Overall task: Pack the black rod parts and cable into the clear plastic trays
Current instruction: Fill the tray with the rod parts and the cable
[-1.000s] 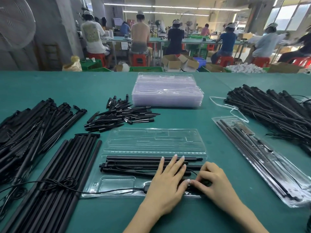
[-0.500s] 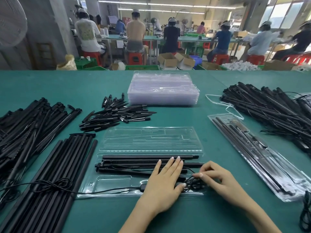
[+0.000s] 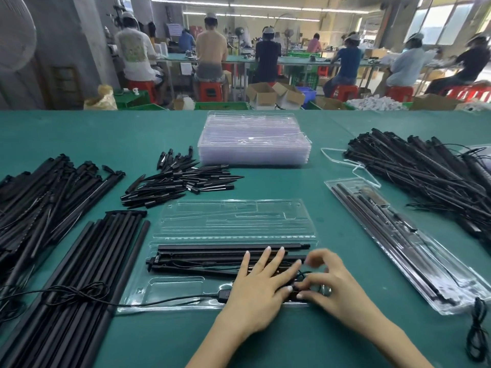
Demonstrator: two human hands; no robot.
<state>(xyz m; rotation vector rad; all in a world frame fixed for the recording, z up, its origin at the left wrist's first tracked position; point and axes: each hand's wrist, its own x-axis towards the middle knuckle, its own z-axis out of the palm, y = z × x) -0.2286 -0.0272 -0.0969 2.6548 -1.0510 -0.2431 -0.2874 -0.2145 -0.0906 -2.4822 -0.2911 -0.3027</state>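
Tucking the cable (image 3: 170, 301) into the open tray (image 3: 233, 224) w/ rods (image 3: 212, 257) already seated. Left hand (image 3: 261, 285) lies flat, fingers straight, pressing the rods down; right hand (image 3: 326, 284) is curled, pinching the cable's coiled bit at the tray's near-right pocket. Rods' long axis runs left-right, clip ends to the left. Cable tail trails left out of the tray over the loose rods (image 3: 87, 261). Next, prob.: pull the tail in, coil it, then close the lid.
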